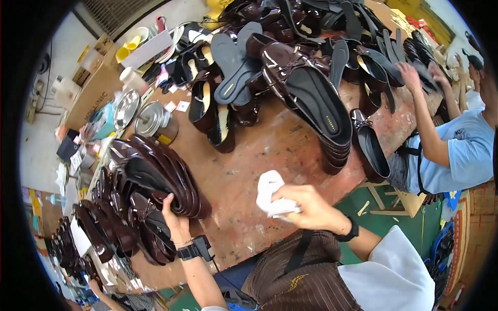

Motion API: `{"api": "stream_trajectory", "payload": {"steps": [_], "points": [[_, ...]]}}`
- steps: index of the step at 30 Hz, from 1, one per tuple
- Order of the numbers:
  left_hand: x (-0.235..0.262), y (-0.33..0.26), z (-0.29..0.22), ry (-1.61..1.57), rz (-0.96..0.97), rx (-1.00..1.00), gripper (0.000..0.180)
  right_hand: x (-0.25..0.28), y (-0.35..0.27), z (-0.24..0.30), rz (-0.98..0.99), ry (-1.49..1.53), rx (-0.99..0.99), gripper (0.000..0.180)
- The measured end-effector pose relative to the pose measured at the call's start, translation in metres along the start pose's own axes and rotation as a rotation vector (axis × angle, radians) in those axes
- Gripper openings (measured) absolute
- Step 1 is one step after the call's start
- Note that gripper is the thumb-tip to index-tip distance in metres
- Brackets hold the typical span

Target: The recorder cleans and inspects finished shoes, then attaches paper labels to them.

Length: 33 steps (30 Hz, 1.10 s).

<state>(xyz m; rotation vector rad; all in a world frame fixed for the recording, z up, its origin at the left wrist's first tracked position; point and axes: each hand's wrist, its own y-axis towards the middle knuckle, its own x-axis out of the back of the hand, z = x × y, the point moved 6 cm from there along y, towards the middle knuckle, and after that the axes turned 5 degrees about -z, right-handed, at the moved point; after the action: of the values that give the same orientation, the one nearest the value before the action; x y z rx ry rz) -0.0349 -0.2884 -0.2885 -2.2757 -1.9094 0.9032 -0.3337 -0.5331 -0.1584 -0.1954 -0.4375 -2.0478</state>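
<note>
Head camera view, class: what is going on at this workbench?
A person's left hand grips a stack of glossy dark brown shoes at the wooden bench. Their right hand holds a white cloth above it. More shoes and loose insoles cover the far side, where another person's hand reaches in.

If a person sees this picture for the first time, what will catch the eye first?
First, the glossy dark brown shoes heaped across the far half of the worn wooden table. Nearer, the right hand holds a white cloth, while the left hand grips a stacked row of shoes. At the right edge, another person's hand reaches into the heap.
</note>
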Motion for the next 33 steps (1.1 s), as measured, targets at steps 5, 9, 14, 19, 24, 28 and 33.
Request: {"api": "stream_trajectory", "payload": {"steps": [5, 9, 14, 19, 24, 28, 33], "points": [[-0.027, -0.011, -0.009, -0.003, 0.02, 0.191, 0.041, 0.089, -0.022, 0.005, -0.28, -0.152, 0.039, 0.027], [-0.036, -0.07, -0.047, 0.565, -0.362, -0.505, 0.053, 0.149, -0.036, 0.027, -0.577, -0.445, 0.103, 0.015], [-0.199, -0.162, 0.011, 0.709, 0.084, -0.871, 0.057, 0.186, -0.012, 0.01, -0.771, -0.611, -0.053, 0.026], [-0.353, -0.16, 0.148, -0.023, 0.903, 0.676, 0.071, 0.172, 0.019, -0.06, -0.619, -0.313, -0.363, 0.053], [-0.372, -0.16, 0.167, -0.1, 0.775, 0.481, 0.067, 0.173, 0.021, -0.053, -0.563, -0.275, -0.265, 0.054], [-0.364, -0.173, 0.115, -0.024, 0.836, 0.157, 0.077, 0.151, 0.014, -0.002, -0.593, -0.145, -0.096, 0.053], [-0.287, -0.191, 0.016, 0.332, 0.569, -0.107, 0.09, 0.09, 0.003, 0.022, -0.376, -0.064, -0.174, 0.023]]}}
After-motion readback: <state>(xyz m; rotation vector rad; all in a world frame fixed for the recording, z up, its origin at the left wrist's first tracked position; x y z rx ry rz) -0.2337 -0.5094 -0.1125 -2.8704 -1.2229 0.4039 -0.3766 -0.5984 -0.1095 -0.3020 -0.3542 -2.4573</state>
